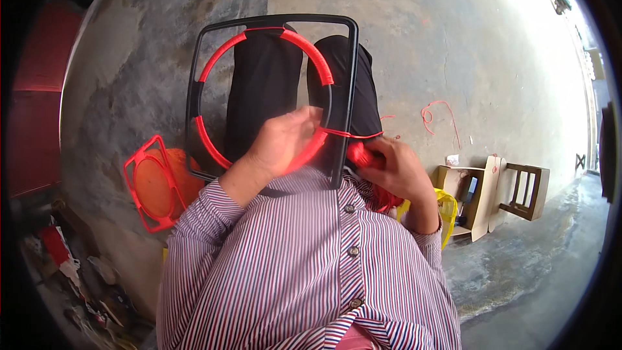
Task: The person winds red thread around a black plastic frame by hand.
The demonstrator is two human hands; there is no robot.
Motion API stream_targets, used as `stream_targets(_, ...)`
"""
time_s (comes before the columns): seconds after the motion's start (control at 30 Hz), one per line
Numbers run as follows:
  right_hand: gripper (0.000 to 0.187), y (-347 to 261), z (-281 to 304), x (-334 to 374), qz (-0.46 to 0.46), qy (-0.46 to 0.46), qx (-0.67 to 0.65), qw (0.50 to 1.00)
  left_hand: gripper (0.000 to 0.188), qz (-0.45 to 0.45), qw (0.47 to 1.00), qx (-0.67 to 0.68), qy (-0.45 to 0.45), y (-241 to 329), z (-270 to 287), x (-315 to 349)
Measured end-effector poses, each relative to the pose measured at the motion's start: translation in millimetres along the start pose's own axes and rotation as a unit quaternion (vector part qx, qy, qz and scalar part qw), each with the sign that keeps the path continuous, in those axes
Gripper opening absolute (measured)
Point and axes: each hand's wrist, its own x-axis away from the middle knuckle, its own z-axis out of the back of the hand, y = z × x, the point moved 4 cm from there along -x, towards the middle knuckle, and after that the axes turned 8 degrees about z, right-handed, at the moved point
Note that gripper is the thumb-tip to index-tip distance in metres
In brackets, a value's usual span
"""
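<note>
On my lap rests a black square frame with a ring inside it. Red cord is wound tightly round several stretches of that ring, with black parts between them. My left hand closes round the ring's lower right part; its fingers are partly hidden and a little blurred. From there a strand of red cord runs across the frame's right side. Just right of the frame, my right hand grips a bundle of red cord, part of which hangs below the hand.
At left, a red frame leans on an orange round-topped thing. Loose red cord lies on the concrete floor. To the right are a yellow basket, an open cardboard box and a small wooden stool.
</note>
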Motion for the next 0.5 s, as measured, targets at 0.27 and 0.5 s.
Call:
stream_targets(0.27,0.081,-29,6,-43,0.151,0.04,-0.498,0.853,0.036,0.07,0.991,-0.113,-0.008,-7,10,-2)
stream_targets(0.5,0.072,-30,27,-47,0.168,0.325,-0.025,0.93,0.035,-0.178,0.977,-0.053,0.101,2,1,12)
